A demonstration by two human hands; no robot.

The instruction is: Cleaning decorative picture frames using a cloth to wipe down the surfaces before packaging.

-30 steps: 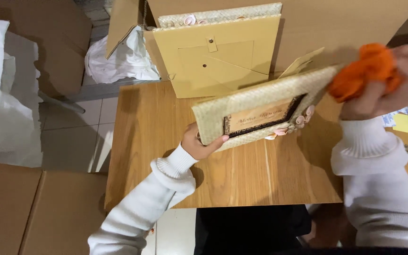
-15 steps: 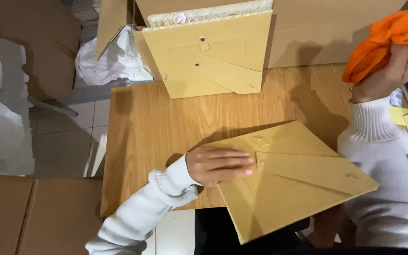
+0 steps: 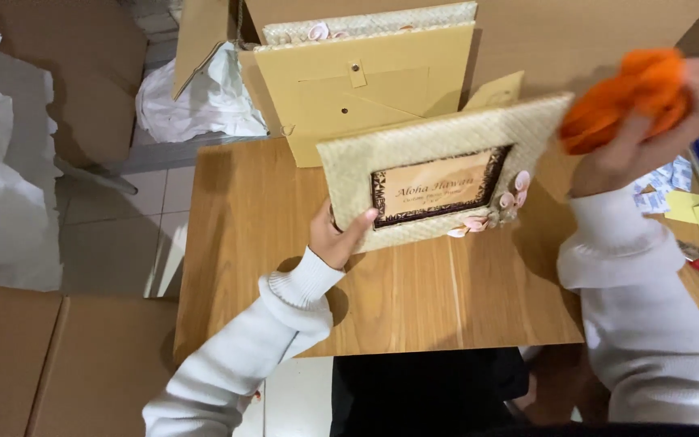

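While the left hand [image 3: 340, 235] pinches the frame [image 3: 445, 174] by its lower left corner alone, thumb on the front and fingers hidden behind, the frame hangs tilted above the table [image 3: 269, 202] at the centre of the picture. That one-corner hold looks risky: the frame could swing or slip and strike the tabletop, and the small pink shells [image 3: 511, 198] at its lower right (they look fragile) could chip. The right hand [image 3: 649, 129], at the upper right, is closed around a bunched orange cloth [image 3: 624, 97], just beside the frame's right edge. The frame is wide, covered in pale woven straw, with a dark patterned inner border around a tan insert. A second frame [image 3: 366, 89] stands back-out in the box [image 3: 527, 32] behind.
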